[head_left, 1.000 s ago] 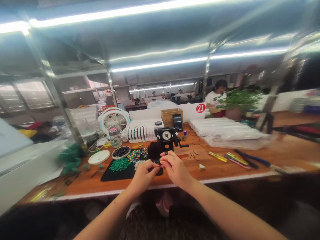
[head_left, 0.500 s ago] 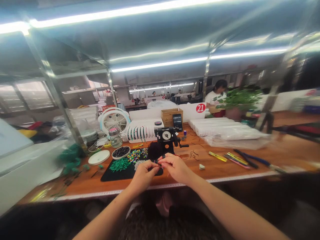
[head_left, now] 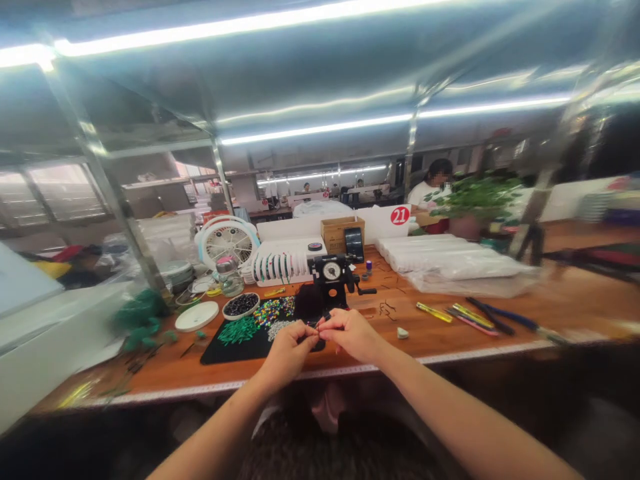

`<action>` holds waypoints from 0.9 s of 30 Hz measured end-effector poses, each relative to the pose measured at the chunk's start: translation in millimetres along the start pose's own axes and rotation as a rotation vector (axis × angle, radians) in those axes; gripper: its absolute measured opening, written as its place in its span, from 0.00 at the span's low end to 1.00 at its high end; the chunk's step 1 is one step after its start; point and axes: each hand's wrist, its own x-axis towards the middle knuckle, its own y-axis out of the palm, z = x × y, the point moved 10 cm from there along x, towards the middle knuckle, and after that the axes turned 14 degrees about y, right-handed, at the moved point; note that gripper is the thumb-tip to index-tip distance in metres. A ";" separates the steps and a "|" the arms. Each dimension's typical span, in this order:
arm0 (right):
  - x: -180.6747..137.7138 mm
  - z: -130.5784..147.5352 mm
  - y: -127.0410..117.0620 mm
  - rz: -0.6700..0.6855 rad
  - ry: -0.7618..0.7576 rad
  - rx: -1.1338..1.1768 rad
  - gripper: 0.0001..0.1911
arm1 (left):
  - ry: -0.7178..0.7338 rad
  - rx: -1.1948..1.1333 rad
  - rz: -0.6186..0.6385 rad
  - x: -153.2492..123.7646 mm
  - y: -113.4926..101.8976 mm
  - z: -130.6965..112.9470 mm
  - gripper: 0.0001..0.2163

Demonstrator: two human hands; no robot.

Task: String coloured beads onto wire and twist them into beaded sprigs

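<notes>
My left hand and my right hand meet fingertip to fingertip over the near right corner of a black mat. Both pinch a tiny dark piece between them; it is too small to name. On the mat lie a heap of green beads, a patch of mixed coloured beads and a dark pile. Just behind my hands stands a black device with a round dial.
A wooden workbench carries a bowl of dark beads, a white lid, a small fan, a glass jar, white racks, a cardboard box, plastic bags and coloured hand tools. A person sits behind a plant.
My right hand has lowered slightly and drawn closer to the left, the fingertips staying pinched together. Nothing else on the bench has moved.
</notes>
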 end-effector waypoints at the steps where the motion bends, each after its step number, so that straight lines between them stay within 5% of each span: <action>1: 0.1 0.2 -0.7 -0.005 -0.003 -0.005 0.08 | 0.004 0.003 0.000 0.1 0.1 -0.1 0.08; 10: -4.1 11.3 -2.7 -0.070 -0.093 -0.099 0.08 | 0.043 0.077 -0.034 0.2 -0.4 -2.7 0.07; 19: -17.9 11.0 -0.2 -0.347 -0.088 -0.157 0.07 | 0.092 0.190 -0.074 -3.4 0.9 -11.6 0.08; 27: -3.9 -3.9 -4.8 -0.280 0.049 -0.089 0.06 | 0.282 0.416 0.014 -4.8 8.5 -23.2 0.10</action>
